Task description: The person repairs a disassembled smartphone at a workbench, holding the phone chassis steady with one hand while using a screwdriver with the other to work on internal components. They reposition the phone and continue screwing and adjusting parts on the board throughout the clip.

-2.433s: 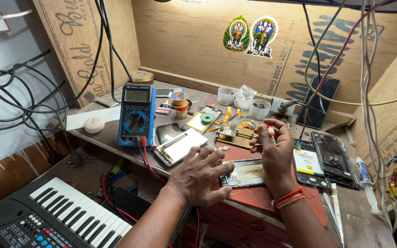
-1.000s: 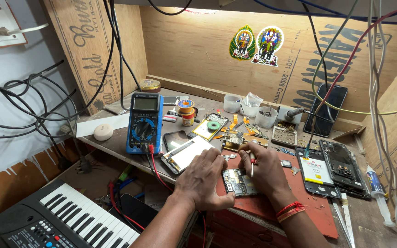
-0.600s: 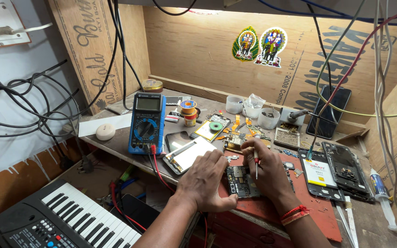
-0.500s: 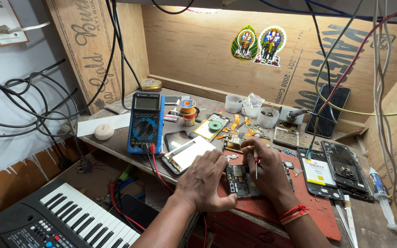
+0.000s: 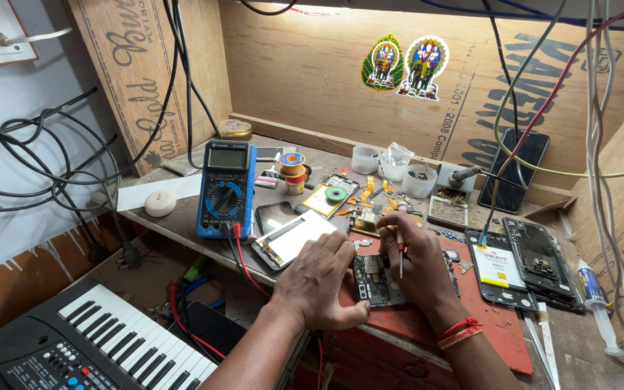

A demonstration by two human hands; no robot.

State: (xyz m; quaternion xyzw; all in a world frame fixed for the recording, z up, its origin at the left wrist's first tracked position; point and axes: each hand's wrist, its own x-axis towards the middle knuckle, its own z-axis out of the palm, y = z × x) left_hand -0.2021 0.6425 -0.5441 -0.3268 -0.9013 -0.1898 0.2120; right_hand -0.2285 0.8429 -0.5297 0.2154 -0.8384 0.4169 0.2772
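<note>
Head view, centre frame: left hand (image 5: pixel 319 282) fingers press flat, steadying opened phone (image 5: pixel 373 280) on desk (image 5: pixel 182 217); right hand (image 5: pixel 417 267) fingers grip screwdriver (image 5: pixel 401 249) upright.

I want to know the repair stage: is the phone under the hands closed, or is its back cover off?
Open: the phone lies with its back off, circuit board and inner parts exposed, between the left hand and right hand.

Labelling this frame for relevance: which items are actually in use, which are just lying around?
In use:
left hand steadying opened phone
right hand with a grip on the screwdriver
red mat

Lying about:
multimeter
keyboard
solder spool
plastic cups
spare battery
syringe
</note>
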